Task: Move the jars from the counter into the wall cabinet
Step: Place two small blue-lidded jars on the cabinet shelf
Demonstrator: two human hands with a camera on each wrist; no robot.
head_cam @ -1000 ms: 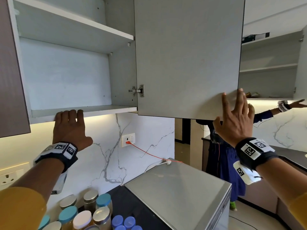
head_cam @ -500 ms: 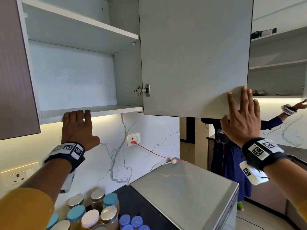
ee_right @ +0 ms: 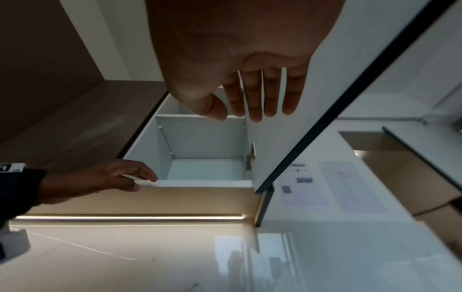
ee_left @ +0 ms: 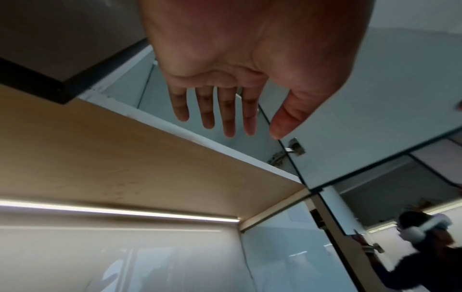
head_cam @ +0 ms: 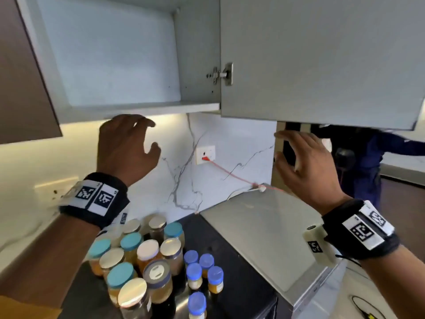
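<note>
Black marker-tagged wristbands (head_cam: pixel 96 199), yellow sleeves (head_cam: pixel 27 310)

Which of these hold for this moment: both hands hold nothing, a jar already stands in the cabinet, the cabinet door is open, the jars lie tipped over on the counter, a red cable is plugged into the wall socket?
1. Both hands hold nothing. True: the left hand and the right hand are bare, fingers loose.
2. A jar stands in the cabinet. False: the shelf part in view holds no jar.
3. The door is open. True: it stands swung out on its hinge.
4. The jars lie tipped over. False: they stand upright, lids up, on the counter.
5. A red cable is plugged into the socket. True.
</note>
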